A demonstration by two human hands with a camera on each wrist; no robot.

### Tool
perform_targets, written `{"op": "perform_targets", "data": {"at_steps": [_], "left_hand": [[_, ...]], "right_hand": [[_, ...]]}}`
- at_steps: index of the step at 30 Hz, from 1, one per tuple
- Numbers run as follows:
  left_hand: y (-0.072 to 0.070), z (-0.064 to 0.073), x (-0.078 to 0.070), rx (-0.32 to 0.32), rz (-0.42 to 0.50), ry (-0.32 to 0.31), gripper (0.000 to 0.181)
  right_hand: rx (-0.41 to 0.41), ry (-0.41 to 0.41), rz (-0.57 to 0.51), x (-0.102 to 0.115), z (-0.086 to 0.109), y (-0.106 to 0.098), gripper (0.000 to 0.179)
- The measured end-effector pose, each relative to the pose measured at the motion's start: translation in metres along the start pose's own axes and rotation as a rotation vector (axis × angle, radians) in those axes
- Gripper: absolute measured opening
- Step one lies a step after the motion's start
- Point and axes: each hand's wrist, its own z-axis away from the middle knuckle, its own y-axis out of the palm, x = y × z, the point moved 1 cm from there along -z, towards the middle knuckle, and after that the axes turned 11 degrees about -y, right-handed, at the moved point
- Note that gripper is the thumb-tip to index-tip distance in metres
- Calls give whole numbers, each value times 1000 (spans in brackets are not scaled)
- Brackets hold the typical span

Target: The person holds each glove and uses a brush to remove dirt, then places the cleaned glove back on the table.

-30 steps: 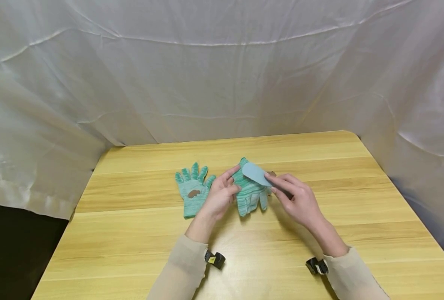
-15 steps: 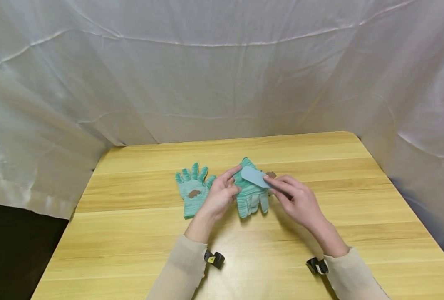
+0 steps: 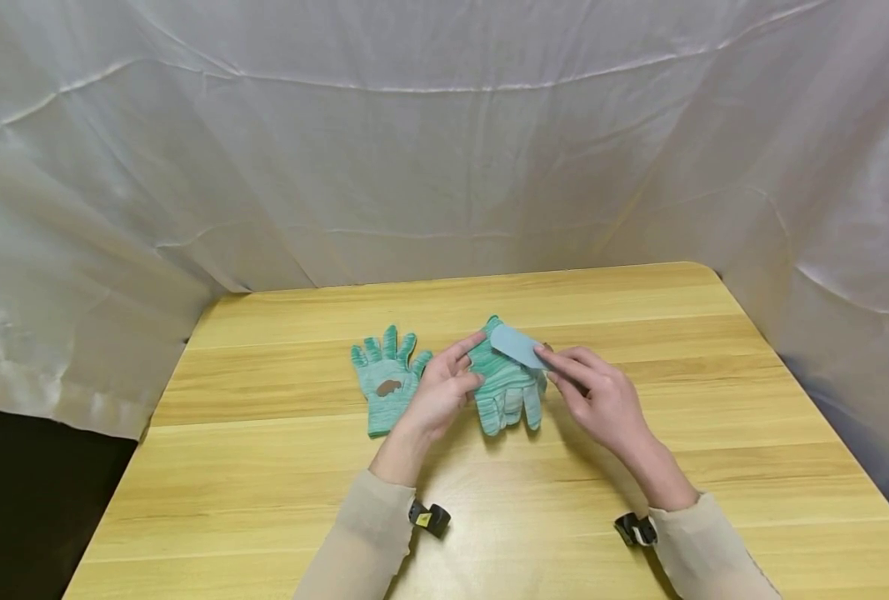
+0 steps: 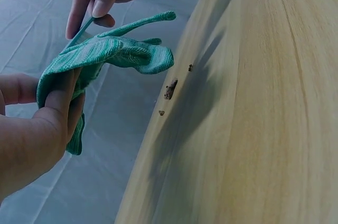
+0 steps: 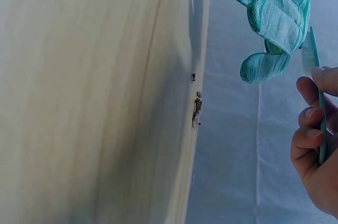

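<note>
Nearest are two beige sleeves (image 3: 365, 533), each with a small black camera (image 3: 431, 518) at the wrist. Beyond them, the left hand (image 3: 440, 396) holds a green-and-white knitted glove (image 3: 500, 383) above the pale wood-grain worktop (image 3: 294, 500), its grip closed on the cloth with the fingers tucked underneath. The right hand (image 3: 605, 408) has its fingers curled snugly round the handle of a flat light-blue brush (image 3: 515, 346), whose pale bristles (image 5: 308, 52) seem to meet the knit. To the left, a matching green knitted glove (image 3: 392, 412) lies flat, bearing a brown patch (image 3: 388, 387).

Brushing looks under way on the raised glove. Its visible face shows no brown, though I cannot tell about the hidden side. Dark brown crumbs (image 4: 170, 90) on the worktop suggest some dirt is already off. The flat glove appears left to do, if its patch is dirt. Farthest back hangs a silvery-grey cloth curtain (image 3: 444, 167).
</note>
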Motion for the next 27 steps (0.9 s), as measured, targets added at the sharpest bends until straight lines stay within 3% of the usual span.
{"op": "perform_targets", "data": {"at_steps": [7, 13, 21, 27], "left_hand": [[1, -1, 2, -16, 3, 0, 72], [2, -2, 3, -43, -8, 7, 72], [4, 0, 3, -38, -87, 47, 71], [3, -1, 4, -44, -90, 50, 71]], "right_hand": [[51, 34, -89, 0, 2, -1, 47], [54, 13, -183, 4, 1, 1, 47], [61, 16, -38, 7, 0, 3, 47], [46, 4, 54, 4, 0, 2, 46]]}}
